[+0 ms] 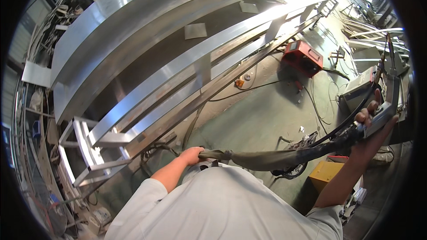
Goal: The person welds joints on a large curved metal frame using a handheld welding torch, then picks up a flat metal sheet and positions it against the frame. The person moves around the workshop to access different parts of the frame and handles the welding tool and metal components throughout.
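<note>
At my waist, my left hand (pixel 191 155) is closed around a thick olive fabric-sleeved cable (pixel 269 160). The cable runs across my front to the right and darkens toward the tool. Raised at the right side, my right hand (pixel 373 118) grips the grey body of a handheld welding gun (pixel 392 90). Its narrow tip points up and away, and a black hose (pixel 347 134) hangs from it. Some of the right hand's fingers wrap the grip, and one finger points upward. Neither the gun nor the cable touches the metal frame (pixel 155 82) ahead.
A large curved metal sheet (pixel 120 13) stands beyond the frame, whose squared end (pixel 89 151) lies at left. A red machine (pixel 303 58) sits on the green floor with cables around it. A yellow box (pixel 327 173) is near my right elbow. Metal stock (pixel 369 40) piles up far right.
</note>
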Action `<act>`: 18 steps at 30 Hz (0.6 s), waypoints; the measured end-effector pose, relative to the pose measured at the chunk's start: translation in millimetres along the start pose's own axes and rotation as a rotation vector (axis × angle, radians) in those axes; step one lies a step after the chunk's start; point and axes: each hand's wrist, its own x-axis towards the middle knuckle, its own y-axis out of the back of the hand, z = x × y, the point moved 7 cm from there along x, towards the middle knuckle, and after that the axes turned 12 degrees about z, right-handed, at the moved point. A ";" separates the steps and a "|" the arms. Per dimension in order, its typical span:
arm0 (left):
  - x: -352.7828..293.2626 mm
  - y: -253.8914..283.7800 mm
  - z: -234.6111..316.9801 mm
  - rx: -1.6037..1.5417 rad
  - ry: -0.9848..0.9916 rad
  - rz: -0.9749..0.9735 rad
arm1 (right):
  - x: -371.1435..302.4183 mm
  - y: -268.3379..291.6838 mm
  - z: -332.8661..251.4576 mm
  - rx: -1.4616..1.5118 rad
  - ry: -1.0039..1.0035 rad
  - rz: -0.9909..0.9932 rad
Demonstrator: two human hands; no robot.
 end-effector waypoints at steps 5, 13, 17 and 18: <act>82.6 23.7 66.4 0.054 -0.099 0.153 | 75.7 41.2 -30.5 0.085 0.055 0.057; 241.5 69.2 158.1 -0.075 -0.373 0.221 | 134.5 126.5 -104.8 0.152 0.279 0.148; 331.3 115.8 249.6 -0.070 -0.524 0.383 | 122.1 165.6 -201.3 0.021 0.348 0.175; 350.0 138.8 286.4 -0.143 -0.596 0.436 | 114.7 183.6 -230.0 -0.011 0.368 0.156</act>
